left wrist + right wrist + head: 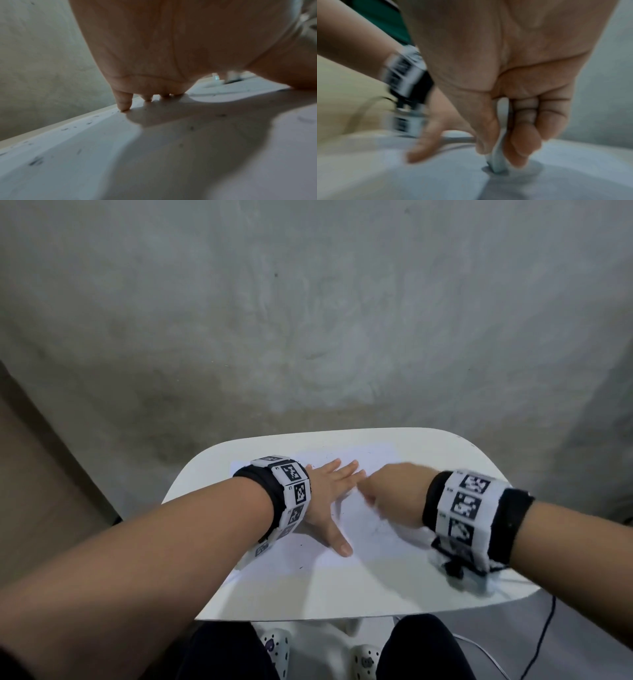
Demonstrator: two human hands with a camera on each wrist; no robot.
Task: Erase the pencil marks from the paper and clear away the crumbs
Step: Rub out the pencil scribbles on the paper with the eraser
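Note:
A white sheet of paper (pixel 370 539) lies on a small white table (pixel 308 597). My left hand (pixel 329 491) lies flat on the paper's left part, fingers straight and spread, thumb pointing toward me. My right hand (pixel 387 491) is blurred with motion just right of it. In the right wrist view its thumb and fingers pinch a pale eraser (pixel 497 159), whose lower end touches the paper (pixel 436 175). Faint pencil marks (pixel 380 525) show below the right hand. Dark eraser crumbs (pixel 65 129) lie scattered on the paper near the table's far edge.
A grey concrete floor (pixel 308 320) surrounds the table. My dark-trousered knees (pixel 421 648) and patterned shoes (pixel 274 645) are under the near edge. A black cable (pixel 541 642) hangs from the right wristband past the table's right side.

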